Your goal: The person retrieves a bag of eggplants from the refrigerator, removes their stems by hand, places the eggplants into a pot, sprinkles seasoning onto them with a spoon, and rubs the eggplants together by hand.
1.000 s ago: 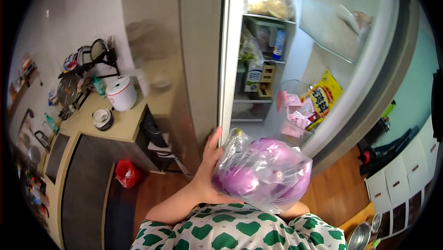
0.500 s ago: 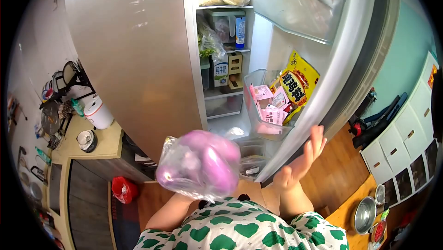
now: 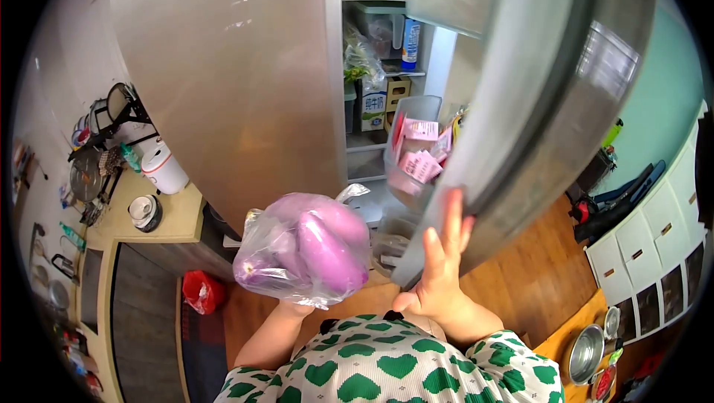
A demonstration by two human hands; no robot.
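Observation:
A clear plastic bag of purple eggplants [image 3: 312,243] is held up in front of my body. My left hand [image 3: 296,308] grips it from below, the fingers mostly hidden behind the bag. My right hand [image 3: 440,273] is open, its fingers pointing up against the edge of the right fridge door [image 3: 513,116]. That door stands partly open. In its shelf bin [image 3: 407,180] are pink packets [image 3: 421,165]. Behind it, the fridge shelves hold a milk carton [image 3: 373,109], a blue tube [image 3: 410,43] and a lidded plastic container [image 3: 379,27].
The left fridge door [image 3: 230,90] is closed. To the left, a counter [image 3: 175,217] carries a white canister [image 3: 164,168]; a red bin [image 3: 202,291] stands on the floor. At the lower right, a wooden table [image 3: 554,343] holds a metal bowl [image 3: 587,353]. White drawers [image 3: 641,254] line the right wall.
The right fridge door has swung inward, hiding the yellow packet almost entirely. My right hand has moved left onto the door's edge. The eggplant bag has shifted slightly left.

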